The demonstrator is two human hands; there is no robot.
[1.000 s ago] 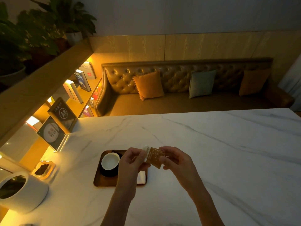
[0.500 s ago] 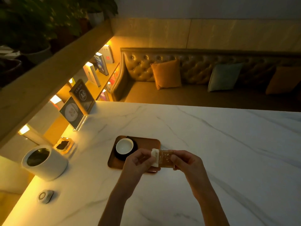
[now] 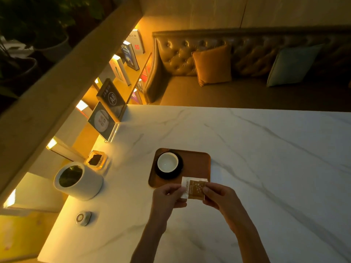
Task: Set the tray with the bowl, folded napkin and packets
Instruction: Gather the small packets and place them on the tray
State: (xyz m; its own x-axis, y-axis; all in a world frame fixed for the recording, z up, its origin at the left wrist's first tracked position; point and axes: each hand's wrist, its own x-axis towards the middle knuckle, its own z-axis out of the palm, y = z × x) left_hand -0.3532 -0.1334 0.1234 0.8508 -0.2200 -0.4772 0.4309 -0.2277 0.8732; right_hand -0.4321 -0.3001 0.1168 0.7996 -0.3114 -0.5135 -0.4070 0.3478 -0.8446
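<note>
A brown wooden tray (image 3: 197, 164) lies on the white marble table. On its left half a white bowl (image 3: 167, 164) stands on a dark saucer (image 3: 180, 170). Just above the tray's near edge I hold a brown packet (image 3: 196, 190) with a white packet (image 3: 184, 186) behind it. My left hand (image 3: 168, 196) pinches their left side and my right hand (image 3: 218, 196) pinches the right side. A white corner (image 3: 202, 179) shows behind the packets; I cannot tell whether it is the napkin.
A white cylindrical pot (image 3: 77, 180) stands at the table's left, with a small glass dish (image 3: 96, 160) behind it and a small round device (image 3: 83, 218) in front. Standing sign cards (image 3: 106, 114) occupy the far left corner. A sofa with cushions lies beyond the table.
The camera has tilted down and left, so the table's left side shows. My hands with the packets have come down from above the tray's middle to its near edge.
</note>
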